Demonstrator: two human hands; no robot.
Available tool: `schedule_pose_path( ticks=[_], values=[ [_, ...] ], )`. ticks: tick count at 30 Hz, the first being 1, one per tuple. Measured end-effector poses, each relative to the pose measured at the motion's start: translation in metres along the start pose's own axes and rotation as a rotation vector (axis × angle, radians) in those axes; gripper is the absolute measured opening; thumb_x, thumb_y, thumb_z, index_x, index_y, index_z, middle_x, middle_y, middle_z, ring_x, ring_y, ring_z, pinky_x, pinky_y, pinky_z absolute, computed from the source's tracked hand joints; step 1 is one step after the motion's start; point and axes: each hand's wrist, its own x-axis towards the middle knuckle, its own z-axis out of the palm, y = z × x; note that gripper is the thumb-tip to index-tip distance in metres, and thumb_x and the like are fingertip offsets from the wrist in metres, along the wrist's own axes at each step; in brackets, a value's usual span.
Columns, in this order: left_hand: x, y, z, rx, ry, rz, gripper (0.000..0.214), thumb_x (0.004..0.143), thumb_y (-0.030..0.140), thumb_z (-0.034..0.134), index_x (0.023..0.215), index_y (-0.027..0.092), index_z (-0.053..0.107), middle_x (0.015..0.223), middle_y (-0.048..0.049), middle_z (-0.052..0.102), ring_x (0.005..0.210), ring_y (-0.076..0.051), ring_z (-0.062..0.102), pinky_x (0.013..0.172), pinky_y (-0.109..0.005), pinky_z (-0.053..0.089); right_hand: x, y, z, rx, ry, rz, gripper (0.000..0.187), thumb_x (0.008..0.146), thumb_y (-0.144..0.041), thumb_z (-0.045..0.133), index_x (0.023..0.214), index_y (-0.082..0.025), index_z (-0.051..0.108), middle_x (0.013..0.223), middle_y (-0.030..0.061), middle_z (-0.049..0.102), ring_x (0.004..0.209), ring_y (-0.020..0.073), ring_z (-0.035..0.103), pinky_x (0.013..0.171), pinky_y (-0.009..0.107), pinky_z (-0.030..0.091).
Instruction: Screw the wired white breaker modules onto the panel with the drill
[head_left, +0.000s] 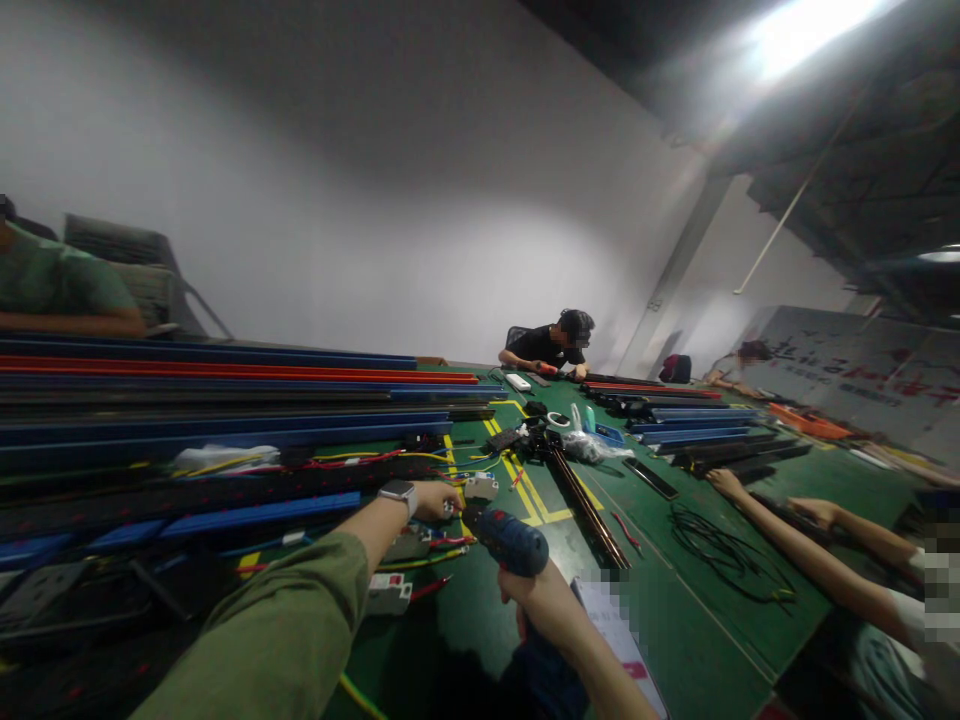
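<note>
My right hand (541, 598) is wrapped round the grip of a blue cordless drill (514, 541), its chuck pointing left toward my left hand. With fingers pinched together, my left hand (435, 498), a watch on its wrist, is just beyond the chuck; what lies in the fingertips is too small to make out. Beside those fingers sits a white circuit breaker (481, 486). Another white circuit breaker (388, 594) with a red wire end lies nearer me, under my left forearm. Red and yellow-green wires (442, 556) run between them.
Long blue rails (262, 515) and red rails (225, 370) cover the left side. Copper-coloured bars (589, 510), a phone (651, 478), coiled black cable (724, 550) and papers (611, 630) lie on the green table (675, 620). A co-worker's arms (795, 540) reach in from the right; other people sit farther off.
</note>
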Motion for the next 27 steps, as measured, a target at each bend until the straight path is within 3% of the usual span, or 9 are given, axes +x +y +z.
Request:
schedule_pose_path(
  ticks=[12, 27],
  values=[
    [0.030, -0.039, 0.017, 0.013, -0.007, -0.009, 0.048, 0.070, 0.008, 0.060, 0.114, 0.022, 0.069, 0.104, -0.0005, 0.073, 0.093, -0.017, 0.065, 0.083, -0.021, 0.049, 0.001, 0.004, -0.003, 0.027, 0.016, -0.035, 0.007, 0.075, -0.023, 0.057, 0.079, -0.017, 0.058, 0.071, -0.0035, 0.061, 0.034, 0.0069, 0.050, 0.034, 0.020, 0.032],
    [0.033, -0.041, 0.018, 0.035, -0.011, -0.010, 0.055, 0.068, 0.003, 0.058, 0.118, 0.023, 0.067, 0.111, -0.0019, 0.072, 0.097, -0.018, 0.065, 0.084, -0.022, 0.050, 0.002, 0.004, -0.005, -0.001, -0.003, -0.025, 0.008, 0.077, -0.025, 0.057, 0.079, -0.018, 0.057, 0.069, -0.0036, 0.059, 0.035, 0.0082, 0.051, 0.034, 0.020, 0.033]
  ],
)
